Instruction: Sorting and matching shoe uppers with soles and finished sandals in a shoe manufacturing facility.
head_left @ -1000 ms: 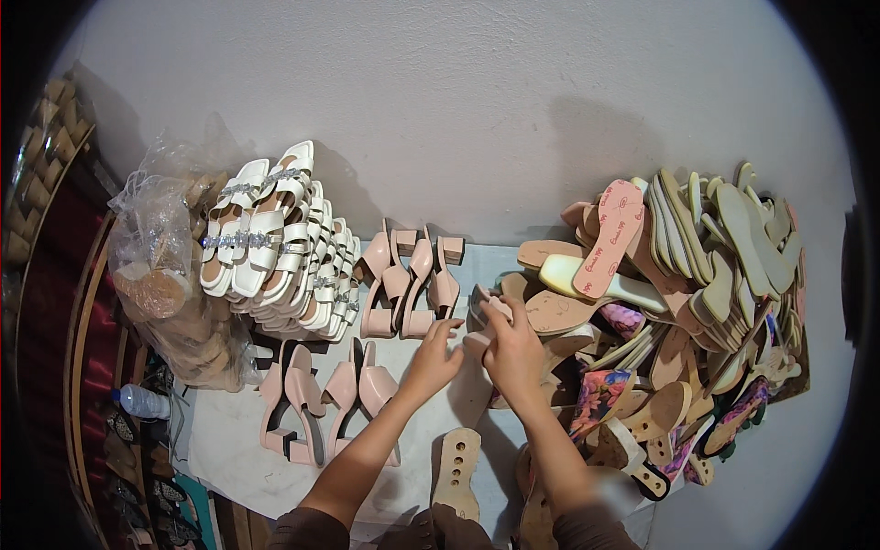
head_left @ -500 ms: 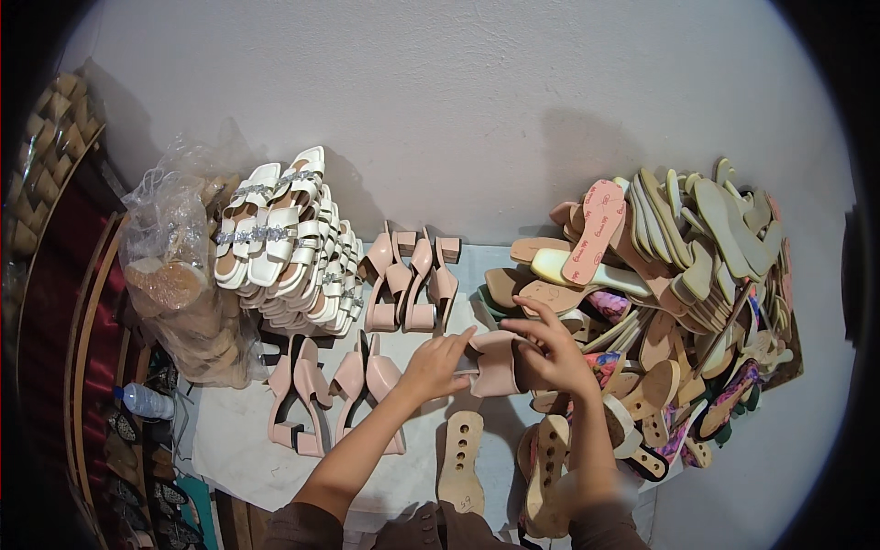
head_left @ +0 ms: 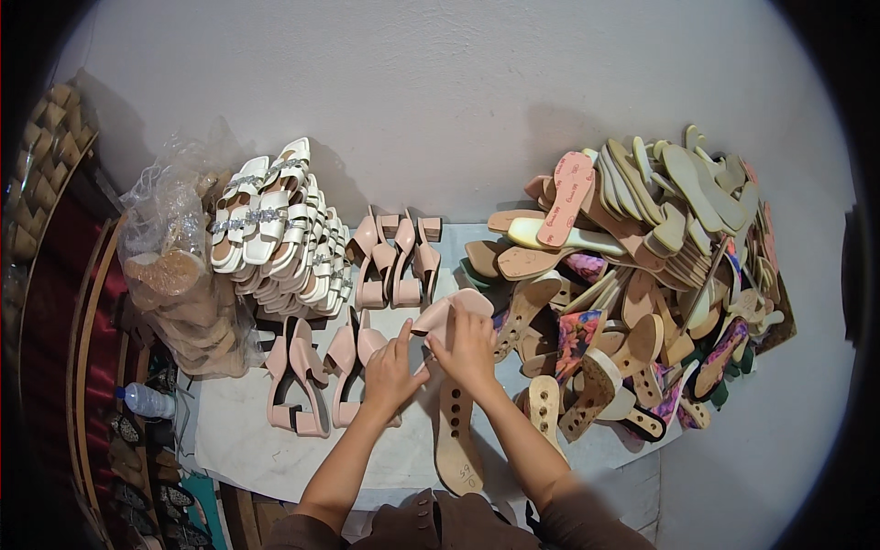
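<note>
A pink open-toed sandal (head_left: 438, 319) is held just above the white-covered table, near its middle. My right hand (head_left: 469, 356) is closed round the sandal's near side and hides part of it. Close by on the left, my left hand (head_left: 390, 380) has its index finger and thumb spread apart; whether a fingertip touches the sandal is unclear. Below the hands lies a beige sole form (head_left: 456, 449) with a row of dark holes. Pink heeled sandals (head_left: 298, 385) stand in pairs to the left, and more pink sandals (head_left: 403, 266) stand behind them.
White strapped sandals (head_left: 284, 229) are stacked at the back left, beside a clear plastic bag (head_left: 183, 302) of footwear. Loose insoles (head_left: 706, 197) and sole forms (head_left: 596, 394) make a heap on the right. A water bottle (head_left: 147, 401) stands at the far left.
The pink sandal has moved left and up and turned in my hands. My right hand has come left with it, while the left hand has shifted slightly left.
</note>
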A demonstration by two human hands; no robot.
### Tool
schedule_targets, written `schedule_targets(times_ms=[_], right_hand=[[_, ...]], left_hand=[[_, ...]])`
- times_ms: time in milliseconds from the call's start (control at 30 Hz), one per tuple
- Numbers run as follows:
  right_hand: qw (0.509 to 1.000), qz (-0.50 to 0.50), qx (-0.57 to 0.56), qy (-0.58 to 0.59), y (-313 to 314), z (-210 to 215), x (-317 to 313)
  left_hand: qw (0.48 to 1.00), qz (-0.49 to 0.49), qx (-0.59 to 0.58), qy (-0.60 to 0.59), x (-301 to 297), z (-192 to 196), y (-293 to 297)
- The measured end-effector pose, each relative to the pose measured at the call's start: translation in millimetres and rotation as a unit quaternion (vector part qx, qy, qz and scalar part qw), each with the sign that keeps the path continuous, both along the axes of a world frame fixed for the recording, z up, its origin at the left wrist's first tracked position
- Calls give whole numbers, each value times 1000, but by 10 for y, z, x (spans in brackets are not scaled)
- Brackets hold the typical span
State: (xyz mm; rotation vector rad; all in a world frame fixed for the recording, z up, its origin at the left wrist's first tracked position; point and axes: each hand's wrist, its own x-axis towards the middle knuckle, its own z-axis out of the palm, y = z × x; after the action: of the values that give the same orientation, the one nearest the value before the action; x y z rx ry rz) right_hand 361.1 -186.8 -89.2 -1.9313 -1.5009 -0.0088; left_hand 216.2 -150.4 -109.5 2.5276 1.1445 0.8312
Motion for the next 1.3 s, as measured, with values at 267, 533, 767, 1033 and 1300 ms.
schedule_targets(times_ms=[267, 533, 767, 1033, 1300], right_hand=[[995, 9, -89, 38, 0, 214, -9], [858, 157, -208, 442, -42, 183, 198], [704, 223, -194, 646, -177, 113, 280], [744, 169, -148, 629, -223, 14, 258], [816, 148, 71, 554, -301, 145, 189]], left_hand=[[999, 9, 41, 14, -144, 62, -56], [998, -6, 62, 31, -288, 117, -141], [981, -32, 179, 74, -438, 141, -80], [986, -46, 135, 85, -447, 142, -118], [996, 26, -80, 10, -289, 202, -396]])
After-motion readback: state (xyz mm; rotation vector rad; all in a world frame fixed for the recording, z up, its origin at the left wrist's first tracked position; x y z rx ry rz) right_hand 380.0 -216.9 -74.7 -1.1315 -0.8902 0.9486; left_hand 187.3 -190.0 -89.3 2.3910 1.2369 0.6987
